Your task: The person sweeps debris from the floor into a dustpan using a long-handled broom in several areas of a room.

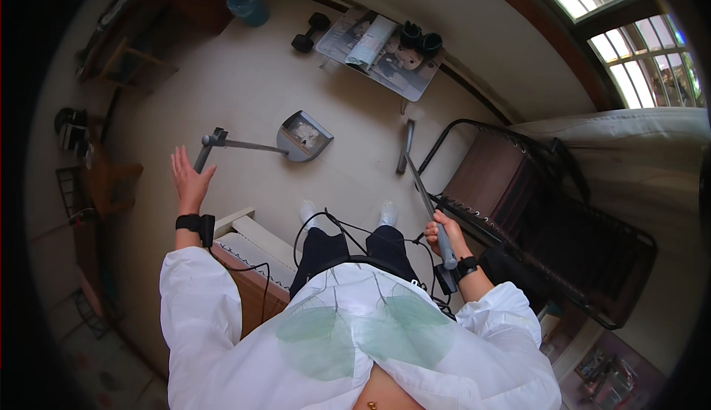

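My right hand (443, 234) is wrapped round the grey handle of a broom (422, 188). The broom head (405, 145) rests on the floor in front of me, right of centre. On the left, my left hand (192, 181) has its fingers spread. Between its thumb and fingers lies the end of a long-handled dustpan's grey grip (203, 157); whether they touch I cannot tell. The pan of the dustpan (317, 145) sits on the floor ahead of my feet, with pale, light-coloured debris (304, 133) inside.
At the far side stands a low folding table (416, 84) bearing a folded cloth-like item and dark objects. Nearby are a black dumbbell (310, 33) and a blue bin (248, 5). A reclining chair (503, 177) is at right. A bed corner (255, 251) lies near my left forearm.
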